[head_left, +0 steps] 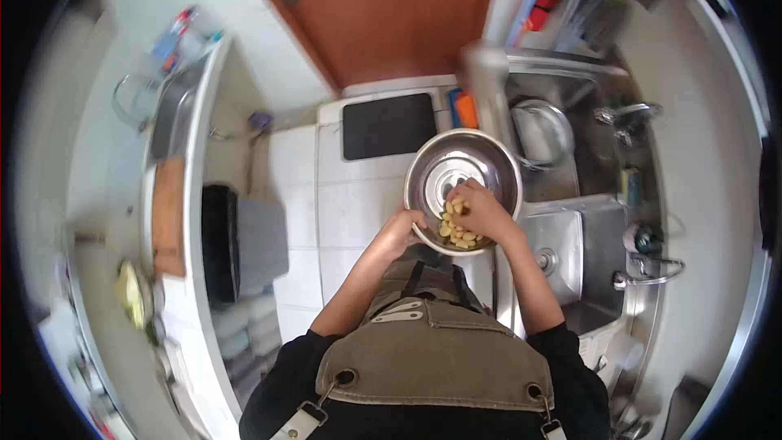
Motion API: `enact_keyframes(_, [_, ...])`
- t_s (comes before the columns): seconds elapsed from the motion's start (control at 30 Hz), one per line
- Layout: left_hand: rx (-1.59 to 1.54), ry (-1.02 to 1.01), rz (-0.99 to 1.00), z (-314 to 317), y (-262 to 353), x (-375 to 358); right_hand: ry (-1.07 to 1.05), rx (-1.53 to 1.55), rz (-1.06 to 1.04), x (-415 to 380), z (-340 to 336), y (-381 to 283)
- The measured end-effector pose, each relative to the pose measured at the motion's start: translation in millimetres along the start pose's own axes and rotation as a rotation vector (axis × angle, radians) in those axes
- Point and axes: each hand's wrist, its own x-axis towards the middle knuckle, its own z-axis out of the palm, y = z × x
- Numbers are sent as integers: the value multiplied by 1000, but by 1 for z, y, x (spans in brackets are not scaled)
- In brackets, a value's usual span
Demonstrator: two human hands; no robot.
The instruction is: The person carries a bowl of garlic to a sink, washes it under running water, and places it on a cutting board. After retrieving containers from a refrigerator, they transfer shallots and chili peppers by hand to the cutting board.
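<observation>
A shiny round metal bowl (pixel 428 165) is in front of my body, tilted slightly towards me. My left hand (pixel 399 231) grips its near left rim, thumb over the edge and fingers mostly hidden underneath. Inside the bowl, small pale-yellow oval pieces (pixel 458 236) lie in a heap at the near side. My right hand (pixel 485 210) reaches down into that heap with its fingers curled round some of the pieces. The far half of the bowl's inside is bare, reflecting metal.
Two steel sink basins (pixel 562 248) run along the right, with a round strainer (pixel 542 134) in the farther one and taps behind. A dark mat (pixel 389 126) lies before the brown door (pixel 391 16). On the left stand a counter with a wooden board (pixel 169 216) and a black bin (pixel 220 244).
</observation>
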Motion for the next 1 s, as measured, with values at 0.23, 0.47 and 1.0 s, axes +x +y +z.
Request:
enact_keyframes(0.23, [-298,270,159,-95,-13,-66,-409,681,63,87,66,-64])
enact_keyframes(0.47, [-539,468,320,-198,-41,-101,-913,1281,463,177,190,-135])
enact_keyframes(1.0, [-967,937,629,-369,-21,-221,-1314,1197,342,344,378,-391])
